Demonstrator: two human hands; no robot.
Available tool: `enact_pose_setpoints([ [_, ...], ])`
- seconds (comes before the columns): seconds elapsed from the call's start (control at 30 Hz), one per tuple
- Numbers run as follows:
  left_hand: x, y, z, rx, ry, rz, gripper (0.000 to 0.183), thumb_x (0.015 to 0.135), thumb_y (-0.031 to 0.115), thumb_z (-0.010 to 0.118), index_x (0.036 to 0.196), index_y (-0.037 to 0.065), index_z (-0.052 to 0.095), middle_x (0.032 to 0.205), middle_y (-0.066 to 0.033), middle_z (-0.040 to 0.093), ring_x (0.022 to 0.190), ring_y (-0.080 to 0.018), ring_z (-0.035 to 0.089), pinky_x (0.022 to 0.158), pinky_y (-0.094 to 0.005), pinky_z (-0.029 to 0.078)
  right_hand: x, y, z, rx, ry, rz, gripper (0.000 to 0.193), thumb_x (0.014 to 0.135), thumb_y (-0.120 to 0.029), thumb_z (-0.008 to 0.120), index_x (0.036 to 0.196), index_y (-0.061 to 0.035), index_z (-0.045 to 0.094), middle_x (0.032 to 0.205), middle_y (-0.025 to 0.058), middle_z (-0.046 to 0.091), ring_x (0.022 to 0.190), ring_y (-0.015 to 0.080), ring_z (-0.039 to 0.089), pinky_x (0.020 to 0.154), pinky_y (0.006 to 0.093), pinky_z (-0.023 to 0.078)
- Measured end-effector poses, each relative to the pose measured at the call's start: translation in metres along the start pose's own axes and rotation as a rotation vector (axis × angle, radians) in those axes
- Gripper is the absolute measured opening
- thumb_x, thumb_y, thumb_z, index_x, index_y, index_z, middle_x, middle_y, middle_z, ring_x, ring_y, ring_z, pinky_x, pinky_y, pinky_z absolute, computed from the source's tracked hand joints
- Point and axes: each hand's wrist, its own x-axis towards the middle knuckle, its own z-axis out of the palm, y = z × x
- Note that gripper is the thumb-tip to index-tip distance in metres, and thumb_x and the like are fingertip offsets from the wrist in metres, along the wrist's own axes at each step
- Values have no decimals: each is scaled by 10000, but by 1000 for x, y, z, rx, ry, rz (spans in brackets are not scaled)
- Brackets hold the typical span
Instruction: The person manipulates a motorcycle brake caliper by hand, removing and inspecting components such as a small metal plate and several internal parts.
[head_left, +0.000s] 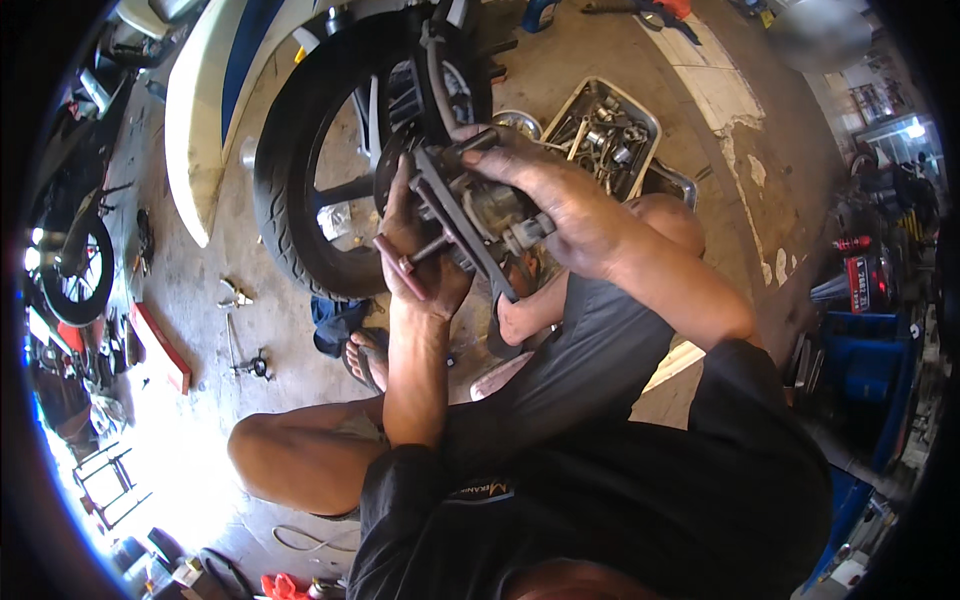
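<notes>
Both of my hands hold a greasy dark metal part (487, 212) in front of the wheel. It has a long flat bar, a grey stub and a reddish-brown crossbar (402, 267) on a short threaded rod. My left hand (428, 285) cups its left side, the thumb and fingers pressed along it. From the right, my right hand (580, 205) grips the top and side, fingers wrapped over its upper end. Part of the piece is hidden by my hands. Just beyond stands a motorcycle wheel (283, 190) with a black tyre and dark spokes.
A tray (653, 150) of metal parts and tools lies beyond my right hand. White-and-blue bodywork (195, 150) stands left of the wheel. A red bar-shaped piece (160, 348) and small metal pieces (250, 365) lie on the floor at left. My bent legs are close below the part.
</notes>
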Motion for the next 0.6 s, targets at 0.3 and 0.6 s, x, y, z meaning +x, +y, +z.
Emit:
enact_pose_setpoints([
  [0.3, -10, 34, -17, 467, 252, 196, 475, 1026, 471, 360, 1043, 42, 563, 924, -62, 611, 827, -177, 592, 758, -310, 502, 8, 5, -12, 120, 53, 142, 292, 969, -201, 534, 1218, -60, 588, 1124, 23, 637, 974, 74, 610, 786, 247, 501],
  [0.6, -43, 90, 15, 1321, -14, -204, 464, 912, 381, 647, 1088, -24, 505, 851, -66, 575, 730, -125, 554, 657, -250, 456, 14, 5, -14, 81, -17, 88, 311, 987, -186, 493, 1239, -14, 556, 1138, 50, 619, 1039, 90, 584, 912, 260, 478],
])
